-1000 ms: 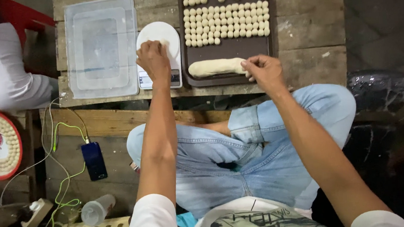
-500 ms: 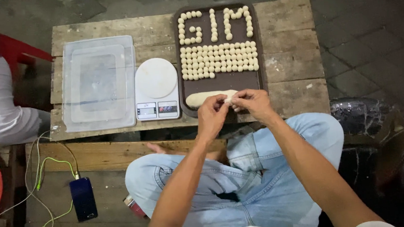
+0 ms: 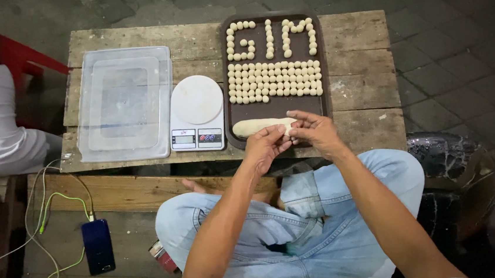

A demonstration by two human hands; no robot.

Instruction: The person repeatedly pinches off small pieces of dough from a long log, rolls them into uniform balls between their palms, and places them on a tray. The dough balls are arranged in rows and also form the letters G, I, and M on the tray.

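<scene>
Both hands meet at the dough log's right end: my left hand and right hand pinch it with fingertips closed on the dough. That log lies along the near edge of the tray, just right of the scale on the worktop.

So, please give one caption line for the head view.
Both hands, left and right, pinch the dough log on a dark tray.
</scene>
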